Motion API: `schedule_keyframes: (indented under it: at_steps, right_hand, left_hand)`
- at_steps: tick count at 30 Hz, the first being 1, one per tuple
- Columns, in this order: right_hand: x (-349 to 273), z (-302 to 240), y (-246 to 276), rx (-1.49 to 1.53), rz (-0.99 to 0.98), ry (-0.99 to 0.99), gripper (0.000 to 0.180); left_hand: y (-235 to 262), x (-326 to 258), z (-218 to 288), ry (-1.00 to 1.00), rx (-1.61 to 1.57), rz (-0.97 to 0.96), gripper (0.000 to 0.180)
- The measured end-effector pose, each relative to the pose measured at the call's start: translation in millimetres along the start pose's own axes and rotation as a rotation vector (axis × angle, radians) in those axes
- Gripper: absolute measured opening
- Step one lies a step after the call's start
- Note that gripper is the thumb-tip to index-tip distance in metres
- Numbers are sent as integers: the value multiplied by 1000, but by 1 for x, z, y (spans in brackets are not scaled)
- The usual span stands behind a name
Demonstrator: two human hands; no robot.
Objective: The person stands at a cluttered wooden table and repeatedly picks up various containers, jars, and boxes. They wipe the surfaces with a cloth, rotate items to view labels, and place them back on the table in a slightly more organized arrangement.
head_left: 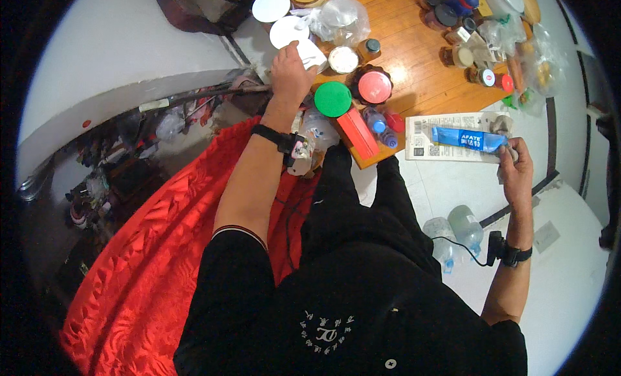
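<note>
Head view: worn fisheye, looks steeply down and forward. Black shirt (352,272) closest, fills lower middle; left hand (291,78) and right hand (515,169) farther out, wooden table (417,75) at top. Straight edges bend near rim.

Bright light is falling on the desk (420,62), making a whitish glare near its middle. The lower left side is lying in dimness. The wide lens is bending straight edges, and blackness is covering the corners.
</note>
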State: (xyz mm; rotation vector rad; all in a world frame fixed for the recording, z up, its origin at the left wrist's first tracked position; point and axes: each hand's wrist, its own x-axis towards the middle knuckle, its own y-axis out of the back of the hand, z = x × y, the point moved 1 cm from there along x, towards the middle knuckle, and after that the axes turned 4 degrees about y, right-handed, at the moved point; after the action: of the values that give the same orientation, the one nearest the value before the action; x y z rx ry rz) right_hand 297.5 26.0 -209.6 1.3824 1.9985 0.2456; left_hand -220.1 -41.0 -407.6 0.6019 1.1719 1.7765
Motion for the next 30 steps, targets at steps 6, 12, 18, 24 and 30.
schedule_keyframes:
  at_steps: [6, 12, 18, 24, 30]
  right_hand:
    - [0, 3, -1, -34, 16, -47, 9]
    - [-1, 11, 6, 5, -7, -82, 10]
    - [-1, 16, 6, -146, 34, -51, 12]
    - [-2, 17, 0, -15, 28, -125, 12]
    - [-1, 16, -5, -109, 40, -119, 9]
  left_hand:
    - [-11, 4, -17, -50, -66, 16, 86]
    - [-25, 2, -19, -74, -46, 29, 87]
    - [-25, -2, -31, -163, -37, 46, 88]
    - [-21, -17, -25, -106, -99, -54, 82]
    - [-23, -24, -19, -84, -103, -91, 84]
